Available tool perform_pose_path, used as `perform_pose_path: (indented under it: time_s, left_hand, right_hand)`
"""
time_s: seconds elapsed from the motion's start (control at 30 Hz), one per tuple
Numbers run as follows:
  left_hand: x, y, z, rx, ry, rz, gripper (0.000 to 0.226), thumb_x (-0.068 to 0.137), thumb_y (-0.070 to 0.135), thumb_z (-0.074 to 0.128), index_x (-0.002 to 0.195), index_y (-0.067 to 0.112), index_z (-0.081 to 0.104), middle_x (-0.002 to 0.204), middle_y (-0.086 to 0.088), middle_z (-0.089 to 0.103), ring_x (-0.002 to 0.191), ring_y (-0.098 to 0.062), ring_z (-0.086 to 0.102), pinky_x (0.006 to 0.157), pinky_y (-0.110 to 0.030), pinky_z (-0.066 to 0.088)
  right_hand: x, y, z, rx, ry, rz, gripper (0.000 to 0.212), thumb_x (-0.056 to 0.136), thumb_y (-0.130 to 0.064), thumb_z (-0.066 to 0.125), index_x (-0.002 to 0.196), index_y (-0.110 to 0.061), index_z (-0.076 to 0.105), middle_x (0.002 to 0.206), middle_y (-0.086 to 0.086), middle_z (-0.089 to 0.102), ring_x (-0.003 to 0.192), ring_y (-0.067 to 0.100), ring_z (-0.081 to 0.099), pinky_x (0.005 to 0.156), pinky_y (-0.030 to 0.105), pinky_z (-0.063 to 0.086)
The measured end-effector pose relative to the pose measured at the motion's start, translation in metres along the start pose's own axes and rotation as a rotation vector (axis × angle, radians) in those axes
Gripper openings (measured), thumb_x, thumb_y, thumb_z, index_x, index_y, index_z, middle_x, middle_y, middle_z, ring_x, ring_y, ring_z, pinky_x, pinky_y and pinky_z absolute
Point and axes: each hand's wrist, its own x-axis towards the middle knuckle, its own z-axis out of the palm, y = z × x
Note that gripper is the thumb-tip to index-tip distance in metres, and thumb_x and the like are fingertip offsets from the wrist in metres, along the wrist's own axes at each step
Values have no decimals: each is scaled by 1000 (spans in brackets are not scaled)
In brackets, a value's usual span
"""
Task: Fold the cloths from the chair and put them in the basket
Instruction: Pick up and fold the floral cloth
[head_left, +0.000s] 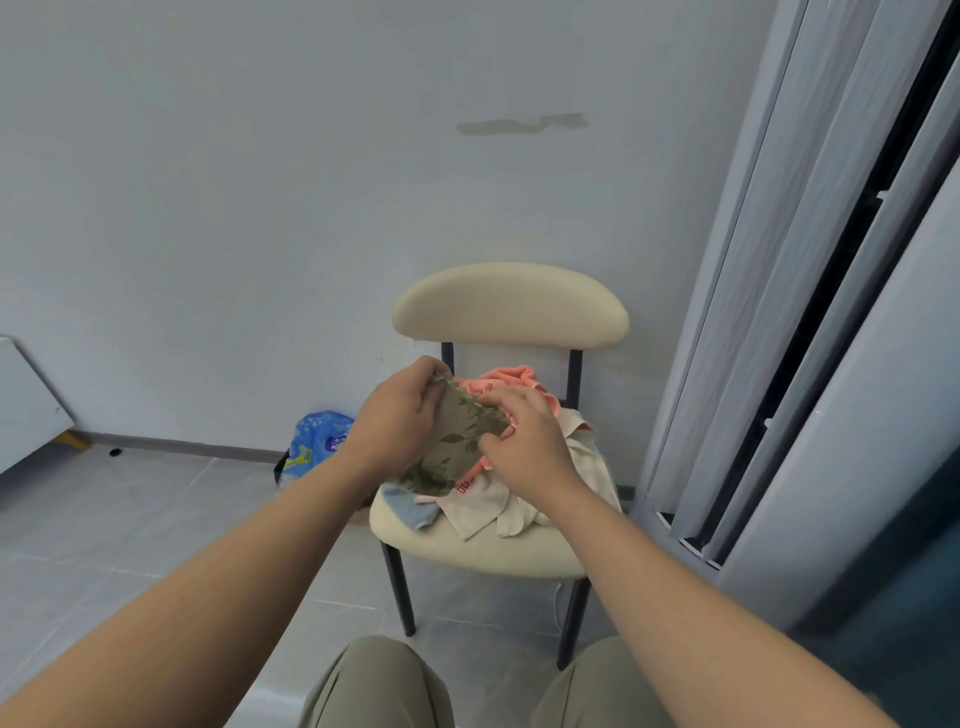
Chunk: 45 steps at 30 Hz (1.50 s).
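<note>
A cream chair with dark legs stands against the wall. On its seat lies a heap of cloths: a pink one at the back, a cream garment in front, a light blue cloth at the left. Above the heap I hold an olive cloth with a leaf pattern. My left hand pinches its upper left edge. My right hand grips its right edge. No basket is in view.
A blue printed plastic bag lies on the grey tiled floor by the wall, left of the chair. A tall white floor-standing unit fills the right side. My knees in khaki trousers are at the bottom edge.
</note>
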Motion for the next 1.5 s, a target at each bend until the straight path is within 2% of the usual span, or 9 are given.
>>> perform_pose_path:
  time_s: [0.17, 0.33, 0.5, 0.67, 0.93, 1.1, 1.2, 1.37, 1.5]
  left_hand:
    - [2, 2, -4, -18, 4, 49, 15, 105, 20, 47, 112, 21, 61, 101, 4, 66, 93, -16, 58, 78, -30, 40]
    - [2, 4, -10, -35, -30, 84, 16, 105, 18, 49, 114, 21, 61, 101, 4, 65, 93, -16, 57, 79, -31, 40]
    - [2, 4, -16, -46, -26, 100, 16, 105, 19, 49, 115, 21, 62, 102, 5, 64, 94, -15, 57, 79, -30, 41]
    - [-1, 5, -19, -44, 5, 111, 18, 105, 17, 50, 117, 19, 63, 104, 6, 63, 95, -13, 55, 78, -25, 36]
    - [-2, 6, -19, -37, 26, 118, 18, 105, 17, 50, 116, 19, 63, 104, 6, 63, 96, -15, 55, 80, -29, 38]
    - [-2, 6, -20, -72, 55, 106, 17, 105, 17, 49, 114, 19, 64, 103, 5, 66, 96, -15, 56, 78, -28, 39]
    - [-2, 4, -20, -81, 76, 107, 17, 105, 17, 49, 113, 19, 64, 102, 5, 65, 94, -12, 55, 77, -25, 39]
    - [0, 0, -17, -95, 143, 74, 17, 105, 17, 48, 112, 19, 64, 100, 5, 65, 94, -14, 57, 81, -31, 42]
    - [2, -4, -14, -105, 171, 42, 18, 106, 18, 47, 111, 21, 63, 98, 6, 66, 94, -16, 59, 82, -34, 46]
  right_hand:
    - [3, 2, 0, -8, 26, -42, 35, 82, -15, 69, 116, -25, 67, 130, -10, 52, 118, 0, 39, 101, 23, 37]
    - [10, 9, -4, -80, -38, 10, 36, 82, -36, 78, 115, -24, 69, 133, -5, 53, 124, 6, 40, 107, 30, 38]
    - [9, 8, -10, -49, 12, 23, 29, 78, -38, 81, 96, -33, 60, 120, -7, 55, 111, 14, 56, 94, 35, 50]
    - [5, 9, -13, -51, 32, 14, 37, 78, -42, 83, 92, -34, 51, 114, -12, 53, 110, 13, 55, 91, 35, 50]
    - [5, 9, -8, -86, 48, -80, 31, 77, -41, 79, 92, -41, 52, 115, -9, 53, 110, 14, 54, 93, 37, 50]
    - [6, 9, -8, -113, 22, -121, 27, 82, -39, 80, 104, -25, 70, 122, -8, 54, 117, 10, 49, 96, 26, 41]
    - [1, 12, -8, -154, 33, -251, 28, 82, -42, 80, 105, -25, 78, 125, -9, 54, 119, 9, 48, 100, 34, 47]
    - [-8, 6, -5, -332, 39, -600, 24, 84, -49, 77, 79, -26, 79, 130, -3, 58, 107, 22, 55, 82, 42, 49]
    - [-12, 0, 1, -385, 39, -670, 25, 85, -46, 76, 75, -24, 78, 129, 0, 60, 104, 22, 55, 83, 42, 47]
